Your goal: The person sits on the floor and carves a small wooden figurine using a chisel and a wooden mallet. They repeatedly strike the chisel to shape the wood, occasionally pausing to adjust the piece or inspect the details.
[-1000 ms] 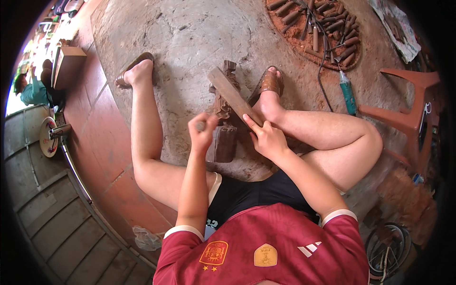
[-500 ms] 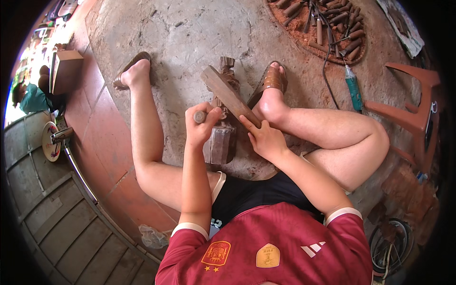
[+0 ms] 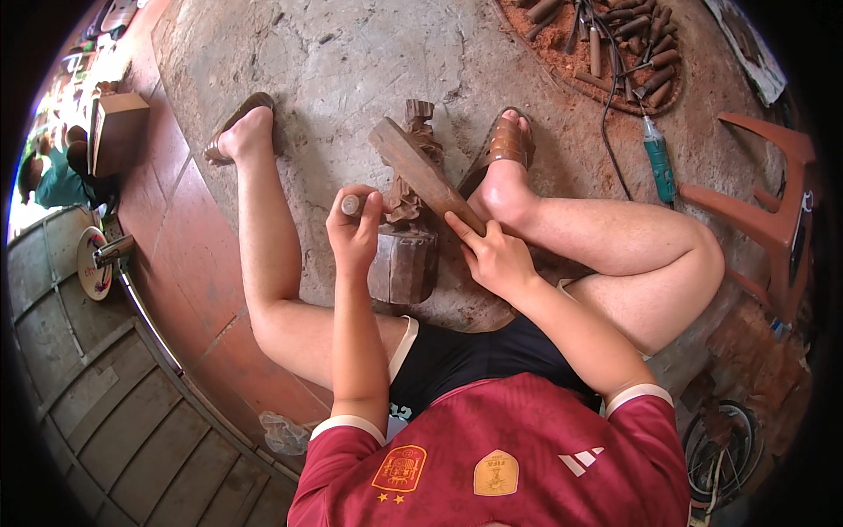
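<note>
A dark wooden carving (image 3: 407, 202) with a faceted, blocky base (image 3: 402, 268) lies on the floor between my legs. My left hand (image 3: 355, 239) is wrapped round a carving chisel (image 3: 351, 205); its round handle end faces up, and the blade is hidden under the hand. That fist is just left of the carving, above where the figure meets the base. My right hand (image 3: 500, 262) grips a flat wooden mallet bar (image 3: 413, 162) by its near end, the index finger stretched along it. The bar slants up and left over the carving, covering part of it.
Many wooden-handled tools (image 3: 628, 31) lie in a round tray of reddish sawdust (image 3: 562, 57) at the far right. A teal power tool (image 3: 657, 162) with a black cord rests beside a brown plastic chair (image 3: 773, 211). A wooden box (image 3: 118, 132) stands at the far left.
My left hand has shifted slightly left and toward the base with the chisel, uncovering more of the carving. My right hand and the mallet bar have hardly moved.
</note>
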A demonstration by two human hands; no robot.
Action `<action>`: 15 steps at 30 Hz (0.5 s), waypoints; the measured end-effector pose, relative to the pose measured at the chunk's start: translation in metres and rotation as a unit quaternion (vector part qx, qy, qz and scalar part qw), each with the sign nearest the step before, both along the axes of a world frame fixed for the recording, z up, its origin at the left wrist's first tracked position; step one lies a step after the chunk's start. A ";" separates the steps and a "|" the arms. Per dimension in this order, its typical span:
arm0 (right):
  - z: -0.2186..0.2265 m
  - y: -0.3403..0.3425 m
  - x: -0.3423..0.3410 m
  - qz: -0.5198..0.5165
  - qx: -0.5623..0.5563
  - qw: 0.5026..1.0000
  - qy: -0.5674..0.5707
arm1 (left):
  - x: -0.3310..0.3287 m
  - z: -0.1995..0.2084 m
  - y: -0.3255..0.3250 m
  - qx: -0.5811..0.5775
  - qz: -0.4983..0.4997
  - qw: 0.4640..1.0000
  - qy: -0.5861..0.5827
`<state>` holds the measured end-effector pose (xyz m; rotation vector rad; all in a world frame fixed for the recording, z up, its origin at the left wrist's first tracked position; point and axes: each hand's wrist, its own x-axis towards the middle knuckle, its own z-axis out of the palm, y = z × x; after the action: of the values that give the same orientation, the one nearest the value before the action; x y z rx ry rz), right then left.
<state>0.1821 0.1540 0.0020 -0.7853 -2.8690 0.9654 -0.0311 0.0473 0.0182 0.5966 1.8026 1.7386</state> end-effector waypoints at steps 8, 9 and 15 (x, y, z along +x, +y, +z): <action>0.003 0.001 -0.001 -0.006 -0.006 1.000 0.000 | 0.004 -0.036 0.000 0.018 0.039 0.997 0.068; 0.004 0.002 -0.002 -0.006 -0.019 1.000 0.005 | 0.004 -0.041 -0.001 -0.004 0.043 0.995 0.086; 0.033 0.018 0.002 -0.022 -0.130 0.989 0.060 | 0.011 -0.039 0.011 -0.071 0.026 0.982 0.171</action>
<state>0.1843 0.1723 0.0348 -0.7715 -2.6469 1.3500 -0.0202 0.0580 -0.0211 0.8345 2.1724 1.5967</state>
